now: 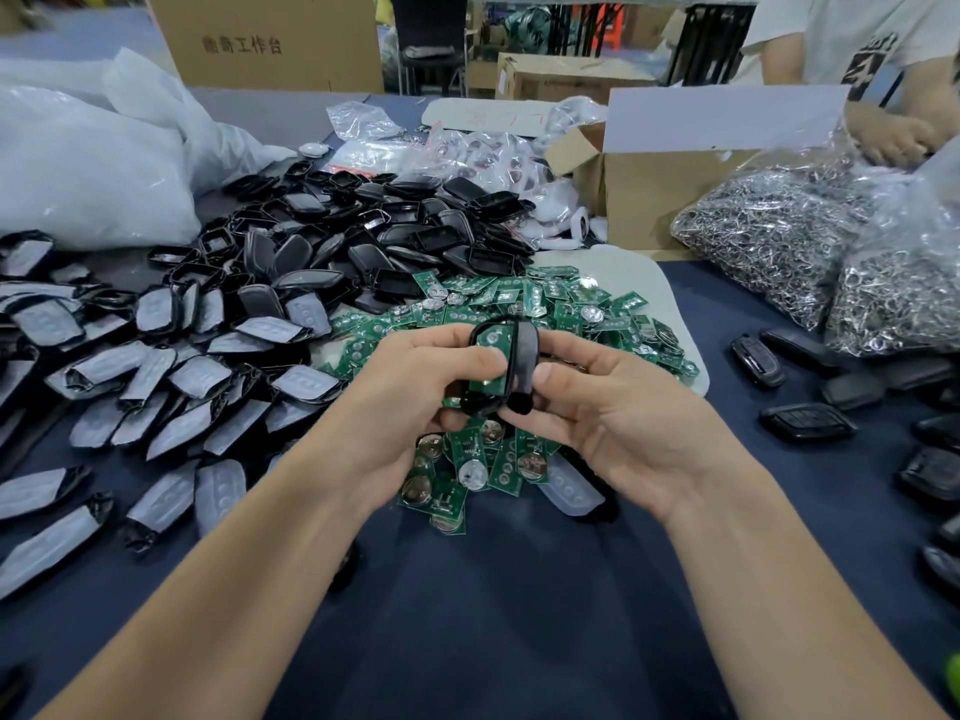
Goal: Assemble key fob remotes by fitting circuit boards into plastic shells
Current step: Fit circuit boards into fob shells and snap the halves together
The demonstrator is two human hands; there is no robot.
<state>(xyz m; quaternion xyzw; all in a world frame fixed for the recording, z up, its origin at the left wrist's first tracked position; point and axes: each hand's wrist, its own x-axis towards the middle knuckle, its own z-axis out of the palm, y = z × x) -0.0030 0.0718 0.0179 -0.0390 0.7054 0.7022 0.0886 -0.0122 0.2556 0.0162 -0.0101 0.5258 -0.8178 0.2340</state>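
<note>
Shell pile (363, 236), rear left. Board pile (561, 304), centre, directly beneath hands. Left hand (415, 392) grips open shell (525, 350), thumb pressing green circuit board (492, 379) into it. Right hand (618, 413) pinches shell's right edge. Risks: board looks tilted, perhaps not fully seated, so forcing may crack it or bend clips; slipped grip drops assembly among loose boards.

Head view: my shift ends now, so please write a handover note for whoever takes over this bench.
Left hand grips a black plastic shell half with a green circuit board in it. Right hand pinches the black cover half beside it, not yet closed.
Heap of green boards mid-table, black shells behind it, closed black fobs at right.
To do: close this fob, then work through the heaps.
</note>
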